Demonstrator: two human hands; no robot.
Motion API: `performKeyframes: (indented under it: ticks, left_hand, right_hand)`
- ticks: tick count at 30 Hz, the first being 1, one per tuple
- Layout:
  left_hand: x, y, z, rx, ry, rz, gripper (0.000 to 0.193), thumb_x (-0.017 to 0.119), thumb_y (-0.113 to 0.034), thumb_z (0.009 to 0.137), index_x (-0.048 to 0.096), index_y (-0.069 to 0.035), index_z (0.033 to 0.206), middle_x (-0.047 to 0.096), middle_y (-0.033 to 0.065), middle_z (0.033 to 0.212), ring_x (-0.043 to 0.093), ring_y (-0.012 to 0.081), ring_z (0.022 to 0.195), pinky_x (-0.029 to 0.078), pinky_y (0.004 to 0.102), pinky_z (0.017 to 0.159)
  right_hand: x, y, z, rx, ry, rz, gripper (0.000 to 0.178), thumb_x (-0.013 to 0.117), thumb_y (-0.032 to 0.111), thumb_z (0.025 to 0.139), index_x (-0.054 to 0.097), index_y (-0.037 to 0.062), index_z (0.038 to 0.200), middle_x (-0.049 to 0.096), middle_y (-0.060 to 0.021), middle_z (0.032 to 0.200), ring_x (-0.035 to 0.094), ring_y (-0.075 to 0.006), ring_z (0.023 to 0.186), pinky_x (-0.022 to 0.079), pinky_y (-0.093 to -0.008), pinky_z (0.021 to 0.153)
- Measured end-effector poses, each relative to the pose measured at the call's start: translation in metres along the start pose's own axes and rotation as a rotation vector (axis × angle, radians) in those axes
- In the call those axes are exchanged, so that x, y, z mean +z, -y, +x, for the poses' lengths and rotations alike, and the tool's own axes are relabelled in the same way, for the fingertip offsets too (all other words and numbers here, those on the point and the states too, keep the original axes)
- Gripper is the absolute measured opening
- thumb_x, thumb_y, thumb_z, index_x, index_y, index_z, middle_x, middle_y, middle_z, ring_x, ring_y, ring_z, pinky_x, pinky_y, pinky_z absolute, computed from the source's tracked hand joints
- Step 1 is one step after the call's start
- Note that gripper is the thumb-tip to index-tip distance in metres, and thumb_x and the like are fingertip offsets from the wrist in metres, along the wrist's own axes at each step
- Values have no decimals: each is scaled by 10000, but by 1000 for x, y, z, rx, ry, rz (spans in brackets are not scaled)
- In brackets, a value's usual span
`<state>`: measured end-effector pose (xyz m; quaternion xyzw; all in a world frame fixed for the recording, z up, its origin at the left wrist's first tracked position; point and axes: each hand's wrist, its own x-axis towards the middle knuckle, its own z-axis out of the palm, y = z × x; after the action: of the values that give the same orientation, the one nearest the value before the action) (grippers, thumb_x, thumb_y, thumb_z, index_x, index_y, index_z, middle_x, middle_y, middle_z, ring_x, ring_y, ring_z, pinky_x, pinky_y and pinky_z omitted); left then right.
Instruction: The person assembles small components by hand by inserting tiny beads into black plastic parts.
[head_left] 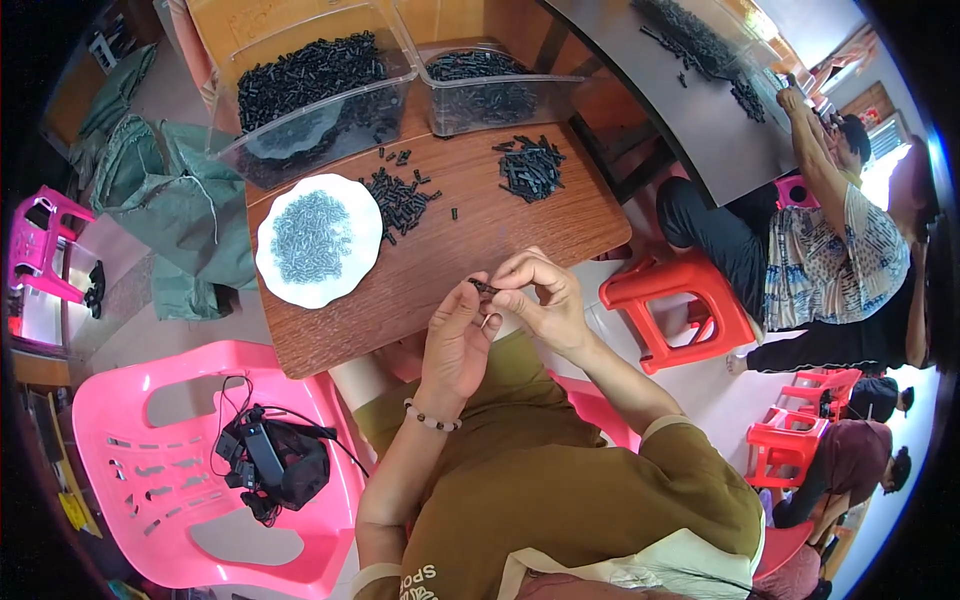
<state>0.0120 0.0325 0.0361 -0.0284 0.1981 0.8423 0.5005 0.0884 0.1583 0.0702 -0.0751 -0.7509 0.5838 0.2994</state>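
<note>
The left hand (460, 340) and right hand (545, 300) are pinching a small dark part (483, 287) between their fingertips, above the worktop's (330, 340) near edge; its long axis is running left to right, dipping slightly rightward.

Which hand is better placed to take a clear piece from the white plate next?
Probably the left hand: it is nearer the white plate on the left, while the right hand is farther across. Both touch a small dark piece.
</note>
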Motion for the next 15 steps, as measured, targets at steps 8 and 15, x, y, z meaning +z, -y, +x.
performKeyframes:
  ticks: [8,15]
  left_hand:
    - [3,2,1,107,-6,137,197,602,-207,919,639,-51,1033,639,19,949,582,93,834,466,231,724]
    - [4,3,-1,145,29,164,193,608,-184,916,648,-27,1019,646,24,942,592,103,846,481,238,758]
  right_hand:
    - [0,7,-1,-59,-5,-125,99,734,29,755,647,36,801,643,-57,856,549,-154,840,449,-284,715]
    - [-1,14,-2,-196,-6,-313,118,746,21,718,654,49,785,644,-60,827,555,-194,812,429,-309,725]
